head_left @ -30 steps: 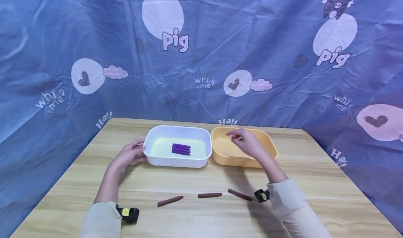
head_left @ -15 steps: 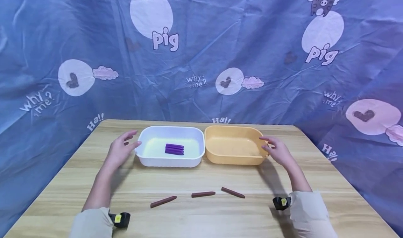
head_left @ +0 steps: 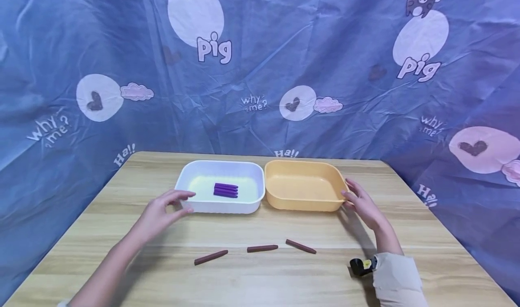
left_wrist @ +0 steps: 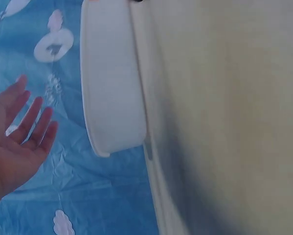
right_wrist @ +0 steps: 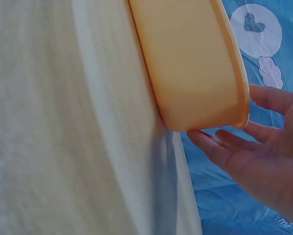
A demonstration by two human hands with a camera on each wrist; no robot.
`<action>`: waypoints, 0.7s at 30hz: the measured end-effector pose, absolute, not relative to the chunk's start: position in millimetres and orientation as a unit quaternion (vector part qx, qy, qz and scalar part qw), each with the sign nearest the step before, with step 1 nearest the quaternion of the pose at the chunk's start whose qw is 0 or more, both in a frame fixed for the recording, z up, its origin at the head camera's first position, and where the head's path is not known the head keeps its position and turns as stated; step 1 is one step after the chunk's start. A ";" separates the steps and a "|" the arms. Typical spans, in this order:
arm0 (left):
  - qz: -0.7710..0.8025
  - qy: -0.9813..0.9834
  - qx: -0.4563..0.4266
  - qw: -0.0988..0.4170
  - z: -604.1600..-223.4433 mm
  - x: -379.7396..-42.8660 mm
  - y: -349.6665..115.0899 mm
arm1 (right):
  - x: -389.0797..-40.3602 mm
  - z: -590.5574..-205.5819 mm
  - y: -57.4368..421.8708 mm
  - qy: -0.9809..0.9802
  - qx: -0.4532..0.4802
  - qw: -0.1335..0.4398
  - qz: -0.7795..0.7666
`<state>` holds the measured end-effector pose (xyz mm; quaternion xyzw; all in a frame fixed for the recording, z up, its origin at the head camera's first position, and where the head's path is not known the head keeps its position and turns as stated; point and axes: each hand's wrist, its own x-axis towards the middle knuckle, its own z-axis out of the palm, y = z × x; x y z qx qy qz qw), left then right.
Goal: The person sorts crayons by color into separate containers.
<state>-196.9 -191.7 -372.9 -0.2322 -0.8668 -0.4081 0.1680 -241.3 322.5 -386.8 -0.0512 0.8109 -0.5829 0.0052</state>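
Note:
My left hand (head_left: 158,214) hovers at the front left corner of a white plastic bin (head_left: 223,206). In the left wrist view the same hand (left_wrist: 19,147) has its fingers loosely spread, apart from the bin and holding nothing. Several purple crayons (head_left: 225,190) lie side by side on the white bin's floor. My right hand (head_left: 367,207) is at the right end of a yellow-orange bin (head_left: 304,204). In the right wrist view the thumb and lightly bent fingertips (right_wrist: 197,136) lie against the bin's end and rim, not wrapped round it.
Three brown crayons lie apart on the wooden table (head_left: 268,280) in front of the bins: left (head_left: 211,257), middle (head_left: 262,248) and right (head_left: 300,246). The bins stand side by side. A blue printed cloth (head_left: 252,72) hangs behind the table.
My right hand has moved from over the yellow-orange bin to its right end. My left hand has drawn back from the white bin's left side toward its front corner. The crayons stay put.

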 end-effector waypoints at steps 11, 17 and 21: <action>-0.373 -0.866 -0.329 0.039 -390.1 -175.5 -183.6 | -241.9 -395.6 331.7 0.769 -0.079 0.022 -0.634; -0.313 -0.888 -0.336 -0.016 -396.2 -176.5 -175.6 | -242.4 -397.1 331.9 0.760 -0.077 0.022 -0.645; -0.281 -0.895 -0.344 -0.039 -401.2 -172.3 -172.6 | -242.3 -396.9 330.1 0.756 -0.078 0.023 -0.649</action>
